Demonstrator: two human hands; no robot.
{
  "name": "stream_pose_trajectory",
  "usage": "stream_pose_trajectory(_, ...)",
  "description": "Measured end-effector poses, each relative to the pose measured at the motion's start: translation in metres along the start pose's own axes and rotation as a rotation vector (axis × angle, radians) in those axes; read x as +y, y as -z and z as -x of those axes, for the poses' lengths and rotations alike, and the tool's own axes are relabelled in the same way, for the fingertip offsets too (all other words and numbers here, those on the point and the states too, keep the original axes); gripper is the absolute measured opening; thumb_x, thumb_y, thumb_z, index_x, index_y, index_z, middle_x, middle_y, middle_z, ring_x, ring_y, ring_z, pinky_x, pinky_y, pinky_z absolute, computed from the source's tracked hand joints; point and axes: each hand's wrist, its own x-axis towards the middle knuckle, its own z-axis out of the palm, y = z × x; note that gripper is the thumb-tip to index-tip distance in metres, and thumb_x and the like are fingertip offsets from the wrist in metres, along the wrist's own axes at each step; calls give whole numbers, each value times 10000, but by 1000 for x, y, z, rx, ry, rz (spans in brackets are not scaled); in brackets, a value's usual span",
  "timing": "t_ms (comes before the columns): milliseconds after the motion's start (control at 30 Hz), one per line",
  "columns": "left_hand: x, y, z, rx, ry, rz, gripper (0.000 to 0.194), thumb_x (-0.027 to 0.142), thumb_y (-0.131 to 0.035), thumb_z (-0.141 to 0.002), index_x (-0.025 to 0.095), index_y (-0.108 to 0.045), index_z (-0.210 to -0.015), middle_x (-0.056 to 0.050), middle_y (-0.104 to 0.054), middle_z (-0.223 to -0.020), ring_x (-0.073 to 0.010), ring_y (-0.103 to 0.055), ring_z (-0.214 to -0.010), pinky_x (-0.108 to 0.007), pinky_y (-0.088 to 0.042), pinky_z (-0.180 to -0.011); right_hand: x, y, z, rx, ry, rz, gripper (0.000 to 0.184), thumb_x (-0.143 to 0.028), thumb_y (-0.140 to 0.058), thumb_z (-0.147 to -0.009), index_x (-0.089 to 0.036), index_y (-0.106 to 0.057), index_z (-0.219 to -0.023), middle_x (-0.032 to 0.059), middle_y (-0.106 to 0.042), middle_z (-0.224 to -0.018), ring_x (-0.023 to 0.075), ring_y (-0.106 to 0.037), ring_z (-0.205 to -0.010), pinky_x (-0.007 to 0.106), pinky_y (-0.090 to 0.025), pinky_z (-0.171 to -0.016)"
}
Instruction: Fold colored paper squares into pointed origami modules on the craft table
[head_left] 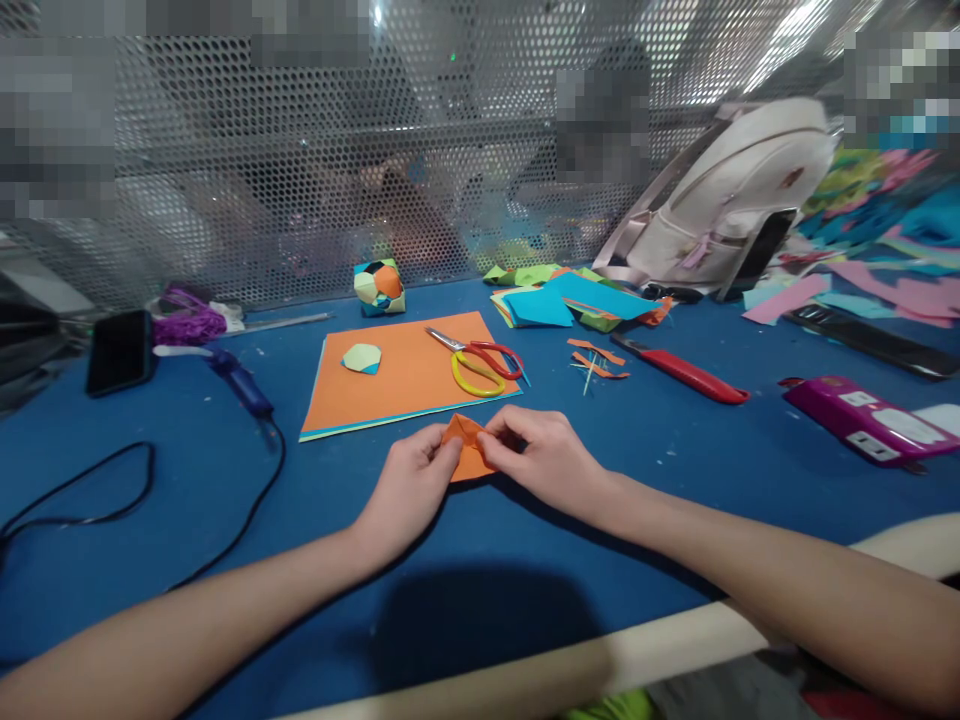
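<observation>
Between my two hands is a small piece of folded orange paper [471, 465], creased toward a point at its top. My left hand [418, 468] pinches its left side with thumb and fingers. On the right side, my right hand [538, 455] grips the edge, thumb and forefinger on the paper. Just beyond lies a stack of orange, blue and pale green sheets [390, 375]. Scissors [484, 362] with red and yellow handles rest on the stack, along with a small pale green and blue folded piece [362, 358]. A multicoloured folded paper ball [379, 288] stands behind.
Right of the stack are paper scraps [596, 360], a red-handled cutter [690, 375] and a purple case [870, 420]. Blue sheets [540, 305] and a white backpack [731, 200] stand farther back. At left lie a phone [120, 350] and a corded blue glue gun [240, 382].
</observation>
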Motion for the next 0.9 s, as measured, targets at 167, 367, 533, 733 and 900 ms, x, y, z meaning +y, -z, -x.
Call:
stream_pose_trajectory(167,-2,-2,1,17,23,2,219,313,-501,-809,135,-610,-741,23,-546,-672,-106,-447,-637,-202,-357,-581,2,-1,1,42,135,72,200,-134,-516,-816,-161,-522,-618,-18,-549,-566,71,-461,-500,192,-348,-504)
stream_pose_trajectory(367,-4,-3,1,22,84,75,188,318,-565,-760,144,-566,-689,37,-505,-637,-94,-430,-601,-191,-339,-530,3,-1,3,14,226,139,203,-142,-499,-843,-156,-535,-644,0,-559,-593,82,-479,-526,205,-344,-517)
stream_pose_trajectory(533,-4,-2,-1,77,72,93,141,274,-584,-740,136,-608,-722,31,-555,-662,-94,-468,-619,-188,-365,-557,0,1,4,-15,183,139,105,-216,-536,-826,-149,-564,-752,10,-569,-652,92,-479,-549,212,-356,-527)
stream_pose_trajectory(733,-7,-1,-3,111,31,75,120,259,-585,-742,144,-604,-713,45,-553,-635,-85,-465,-587,-182,-353,-528,0,-1,3,-46,85,151,145,-219,-488,-825,-166,-522,-693,0,-536,-622,96,-456,-541,222,-349,-536)
stream_pose_trajectory(900,-6,-1,-4,122,34,51,110,251,-589,-735,144,-611,-714,39,-570,-645,-90,-485,-598,-188,-374,-549,3,-3,4,-36,91,137,209,-192,-462,-839,-175,-489,-632,-12,-512,-571,83,-416,-503,215,-319,-508)
